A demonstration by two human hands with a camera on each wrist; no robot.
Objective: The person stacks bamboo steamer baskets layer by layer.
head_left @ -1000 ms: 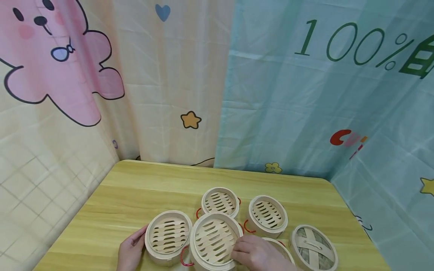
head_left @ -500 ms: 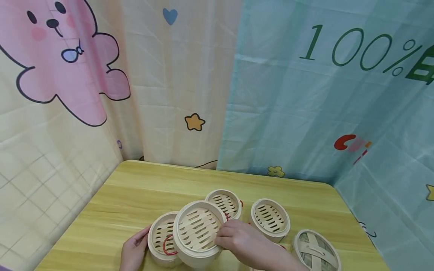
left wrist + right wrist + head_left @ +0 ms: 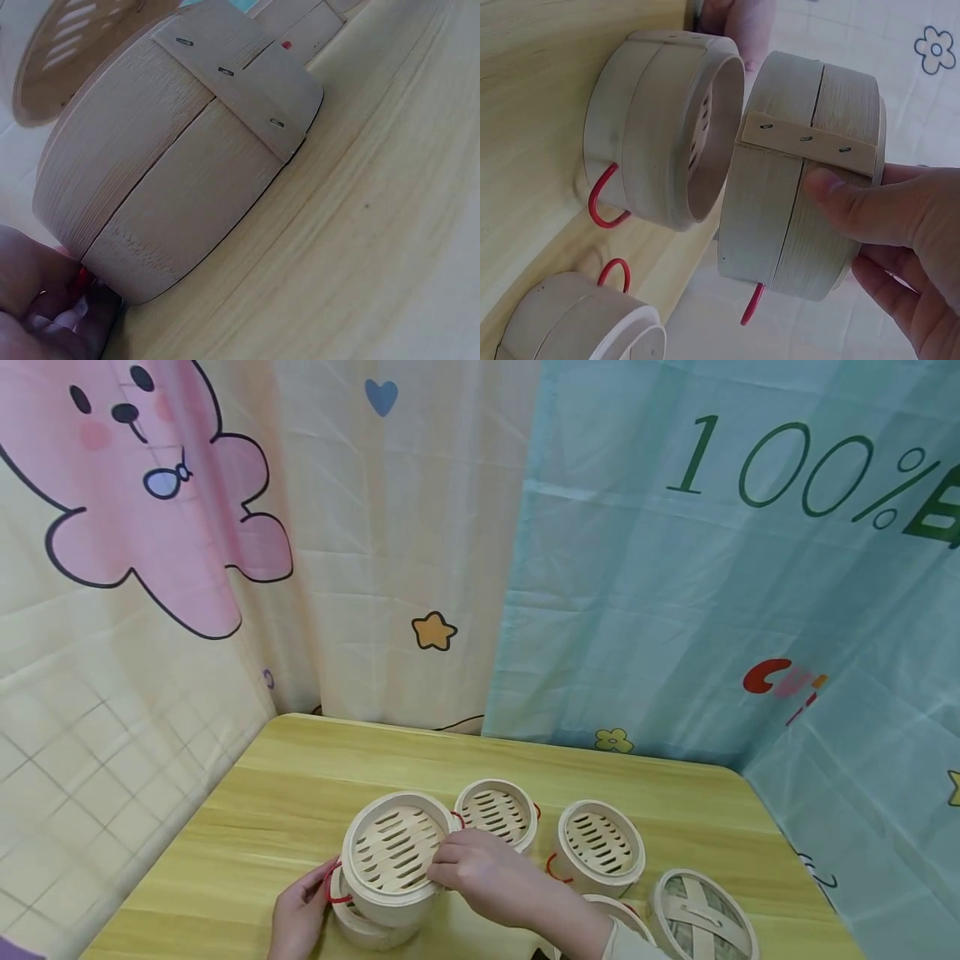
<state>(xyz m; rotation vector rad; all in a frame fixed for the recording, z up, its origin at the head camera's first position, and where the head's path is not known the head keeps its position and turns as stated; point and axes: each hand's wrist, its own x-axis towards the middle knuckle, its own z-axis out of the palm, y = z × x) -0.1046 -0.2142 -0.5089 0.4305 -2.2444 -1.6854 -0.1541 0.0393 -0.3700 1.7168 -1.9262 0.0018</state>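
Observation:
My right hand [image 3: 480, 877] pinches the rim of a round bamboo steamer basket [image 3: 397, 847] with red handles. In the right wrist view its thumb lies along that basket [image 3: 802, 225]. The held basket is tilted just above a second bamboo steamer basket [image 3: 375, 933], a gap showing between them in the right wrist view. The lower basket stands on the table, its top mostly covered in the head view. My left hand [image 3: 296, 914] holds this lower basket's left side; in the left wrist view its curled fingers [image 3: 52, 315] are at a red handle.
One slatted steamer basket [image 3: 495, 814] stands behind, another [image 3: 600, 847] to the right. Near my right forearm are a partly hidden basket [image 3: 622, 910] and a woven steamer lid [image 3: 701, 914]. Printed curtains [image 3: 405, 527] hang around the wooden table [image 3: 337, 760].
My right hand has lifted its basket and carried it left, from beside the second basket to above it. The left hand has stayed at the lower basket's side. The view has shifted slightly.

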